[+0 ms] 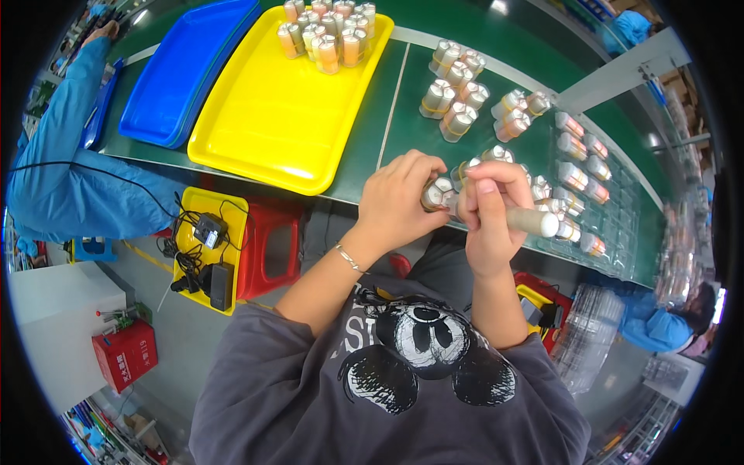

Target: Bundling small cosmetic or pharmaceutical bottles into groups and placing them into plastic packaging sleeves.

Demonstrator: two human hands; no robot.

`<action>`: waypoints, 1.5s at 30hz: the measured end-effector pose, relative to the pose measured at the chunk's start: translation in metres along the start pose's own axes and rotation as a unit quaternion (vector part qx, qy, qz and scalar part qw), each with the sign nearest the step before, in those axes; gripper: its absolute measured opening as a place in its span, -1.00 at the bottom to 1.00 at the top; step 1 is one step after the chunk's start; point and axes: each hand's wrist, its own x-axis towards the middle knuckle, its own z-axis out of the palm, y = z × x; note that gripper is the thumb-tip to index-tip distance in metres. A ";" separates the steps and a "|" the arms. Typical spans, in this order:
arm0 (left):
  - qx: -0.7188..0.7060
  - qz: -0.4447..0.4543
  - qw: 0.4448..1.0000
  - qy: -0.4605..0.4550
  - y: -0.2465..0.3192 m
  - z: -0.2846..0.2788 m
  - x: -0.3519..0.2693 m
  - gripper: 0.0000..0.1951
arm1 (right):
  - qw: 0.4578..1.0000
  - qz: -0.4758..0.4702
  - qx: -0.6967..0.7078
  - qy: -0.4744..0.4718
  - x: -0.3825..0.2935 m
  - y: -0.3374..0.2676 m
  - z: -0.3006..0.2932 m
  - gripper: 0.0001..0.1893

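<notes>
My left hand (401, 195) curls around a bundle of white-topped cylinders (439, 192), held upright at the table's near edge. In my right hand (494, 215) is a single pale grey cylinder with a white end (533, 222), lying sideways and pointing right. The fingertips of this hand meet the held bundle, and they hide whatever is between them. More upright bundles (497, 154) stand just behind my hands, partly covered by the right one. Further back, several bundles with yellow rubber bands (459, 122) stand on the green table (401, 119).
A yellow tray (264, 116) carries several bundles (325, 52) at its far end. Left of it are stacked blue trays (174, 81). Clear plastic trays (625, 226) on the right have bundles lying nearby. A co-worker's blue sleeve (81, 99) and a stool-borne yellow tray of cables (186, 279) are left.
</notes>
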 end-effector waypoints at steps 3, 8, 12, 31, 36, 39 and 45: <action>-0.009 0.039 0.997 -0.066 -0.007 -0.011 0.000 -0.49 | 0.999 -0.009 0.044 -0.005 0.004 0.004 -0.006 -0.87; -0.149 -0.029 0.977 -0.152 -0.016 -0.021 -0.001 -0.49 | 0.978 -0.036 0.178 0.102 0.007 -0.012 -0.024 -0.81; -0.438 -0.152 0.878 -0.115 -0.021 -0.022 -0.004 -0.42 | 0.988 -0.001 0.116 0.099 0.009 -0.026 -0.041 -0.81; -0.484 -0.214 0.839 -0.126 0.003 -0.017 -0.001 -0.08 | 0.942 0.256 -0.207 -0.062 0.017 -0.013 -0.013 -0.68; -0.371 -0.191 0.908 -0.030 -0.013 -0.016 0.005 -0.42 | 0.941 0.231 -0.233 -0.079 0.011 -0.032 -0.030 -0.69; -0.291 -0.182 0.938 0.053 -0.022 -0.013 0.021 -0.65 | 0.917 0.065 -0.354 -0.172 0.011 -0.031 -0.044 -0.66; -0.009 -0.046 0.997 0.056 -0.031 -0.005 0.060 -0.59 | 0.871 0.050 -0.444 -0.202 0.005 -0.034 -0.048 -0.56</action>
